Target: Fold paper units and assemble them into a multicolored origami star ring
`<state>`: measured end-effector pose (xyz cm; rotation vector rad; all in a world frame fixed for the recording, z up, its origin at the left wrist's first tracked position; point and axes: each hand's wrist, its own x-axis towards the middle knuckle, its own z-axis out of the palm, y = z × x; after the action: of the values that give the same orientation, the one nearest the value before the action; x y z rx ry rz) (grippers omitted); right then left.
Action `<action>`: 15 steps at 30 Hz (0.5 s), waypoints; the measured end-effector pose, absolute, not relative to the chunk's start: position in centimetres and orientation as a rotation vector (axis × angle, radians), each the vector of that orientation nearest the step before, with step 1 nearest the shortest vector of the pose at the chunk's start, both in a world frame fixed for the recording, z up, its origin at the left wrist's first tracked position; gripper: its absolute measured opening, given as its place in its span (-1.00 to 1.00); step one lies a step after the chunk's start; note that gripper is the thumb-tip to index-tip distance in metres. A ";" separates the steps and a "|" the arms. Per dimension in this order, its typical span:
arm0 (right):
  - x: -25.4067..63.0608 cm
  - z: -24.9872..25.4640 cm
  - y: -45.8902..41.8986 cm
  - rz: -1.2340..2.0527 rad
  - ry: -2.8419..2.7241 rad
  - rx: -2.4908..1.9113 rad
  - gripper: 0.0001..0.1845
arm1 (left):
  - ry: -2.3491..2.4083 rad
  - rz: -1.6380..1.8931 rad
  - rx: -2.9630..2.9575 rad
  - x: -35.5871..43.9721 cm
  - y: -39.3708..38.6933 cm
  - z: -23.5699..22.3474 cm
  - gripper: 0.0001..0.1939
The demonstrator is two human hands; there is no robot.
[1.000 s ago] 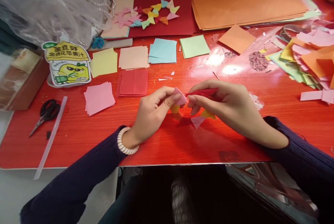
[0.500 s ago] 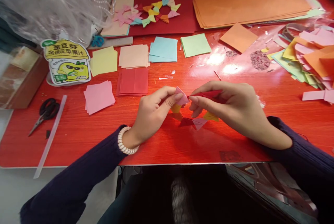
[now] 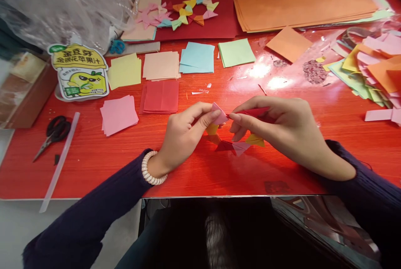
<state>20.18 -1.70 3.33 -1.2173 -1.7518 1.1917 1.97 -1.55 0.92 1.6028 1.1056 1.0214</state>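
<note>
My left hand (image 3: 187, 134) is closed, pinching a folded pink paper piece (image 3: 219, 113) between thumb and fingers. That piece is at one end of a chain of folded paper pieces (image 3: 240, 148) in yellow, orange, red and pink, which hangs in a curve below both hands. Facing it, my right hand (image 3: 275, 129) is closed on a folded red paper piece (image 3: 255, 112). The tip of the red piece meets the pink one's edge; whether it is inside a fold I cannot tell. Fingers hide parts of both pieces.
Square paper stacks in red (image 3: 161, 97), pink (image 3: 119, 115), yellow (image 3: 124, 71), blue (image 3: 197, 57) and green (image 3: 237, 52) lie on the table. Scissors (image 3: 56, 131) and a clear strip (image 3: 61, 162) are left. Finished paper rings (image 3: 200, 14) lie at the back, a scrap pile (image 3: 369, 66) right.
The hands keep the same pinch, the red piece's tip still against the pink one. The whole view has shifted very slightly.
</note>
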 end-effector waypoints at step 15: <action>20.1 3.5 -1.7 1.172 -1.813 -1.248 -0.82 | 1.116 1.046 1.682 1.9 -1.7 0.6 -0.87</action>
<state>20.11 -1.66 3.53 -1.2476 -1.8127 1.1716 1.88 -1.66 0.59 1.6816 1.1155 1.0459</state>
